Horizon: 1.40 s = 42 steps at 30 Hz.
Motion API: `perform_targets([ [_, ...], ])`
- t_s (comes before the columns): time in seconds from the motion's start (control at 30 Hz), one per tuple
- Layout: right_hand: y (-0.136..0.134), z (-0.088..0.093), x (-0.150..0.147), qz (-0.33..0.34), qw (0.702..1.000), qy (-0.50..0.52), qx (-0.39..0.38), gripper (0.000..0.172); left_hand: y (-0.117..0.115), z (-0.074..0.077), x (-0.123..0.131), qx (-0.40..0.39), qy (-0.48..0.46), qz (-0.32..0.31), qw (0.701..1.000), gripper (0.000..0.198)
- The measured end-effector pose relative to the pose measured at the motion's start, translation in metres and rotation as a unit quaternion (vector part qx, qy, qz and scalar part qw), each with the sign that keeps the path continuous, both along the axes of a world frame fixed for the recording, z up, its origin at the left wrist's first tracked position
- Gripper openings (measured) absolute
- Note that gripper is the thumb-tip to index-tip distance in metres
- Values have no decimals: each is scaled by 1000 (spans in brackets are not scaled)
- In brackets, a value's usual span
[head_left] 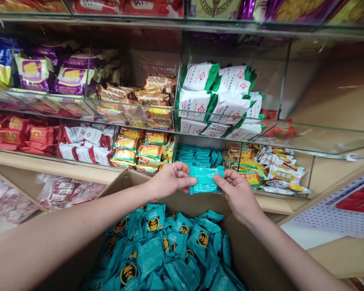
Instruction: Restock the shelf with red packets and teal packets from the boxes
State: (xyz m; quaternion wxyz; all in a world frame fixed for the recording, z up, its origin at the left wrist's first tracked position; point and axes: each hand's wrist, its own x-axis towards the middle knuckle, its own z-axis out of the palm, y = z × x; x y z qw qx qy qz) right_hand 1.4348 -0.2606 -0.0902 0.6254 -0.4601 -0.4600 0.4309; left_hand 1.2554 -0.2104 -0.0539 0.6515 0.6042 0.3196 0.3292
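A teal snack packet [205,180] is stretched between my two hands, with small pale print facing me. My left hand [171,178] pinches its left end between thumb and fingers. At the packet's right end, my right hand [235,188] grips in the same way. Below them a cardboard box [245,242] holds a heap of matching teal packets [166,250], several marked with a yellow and black emblem. Just behind the held packet, more teal packets [197,155] lie stacked in a lower shelf compartment.
Glass-fronted shelves hold yellow packets [153,151] left of the teal stack and white-and-yellow packets [286,169] to its right. White-and-green packets [221,97] fill a compartment above. A glass shelf edge [218,131] runs over the lower row. Bagged goods [66,190] lie low at left.
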Motion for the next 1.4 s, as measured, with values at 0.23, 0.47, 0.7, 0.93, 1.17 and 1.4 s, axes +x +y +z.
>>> perform_targets([
  [0.23, 0, 1, -3, 96, 994, 53, -27, 24, 2, -2, -3, 15, 23, -15, 999, 38],
  [0.47, -2, 5, -2, 184, 979, 44, -74, 34, 4, -3, -4, 77, 54, -25, 995, 35],
  [0.7, 2, 2, 4, 142, 982, 93, -86, 29, 8, -1, -7, 56, -15, 6, 998, 36],
  [0.93, 4, 0, 2, 85, 996, 12, 0, 19, -6, 11, -5, -192, -79, -42, 977, 35],
  [1.17, 1, -2, 6, 32, 984, -147, 100, 4, -7, 3, -5, -151, -50, -8, 987, 60],
  [1.4, 0, 0, 3, 13, 998, -41, 43, 17, -8, -3, 3, -131, -53, 39, 989, 53],
])
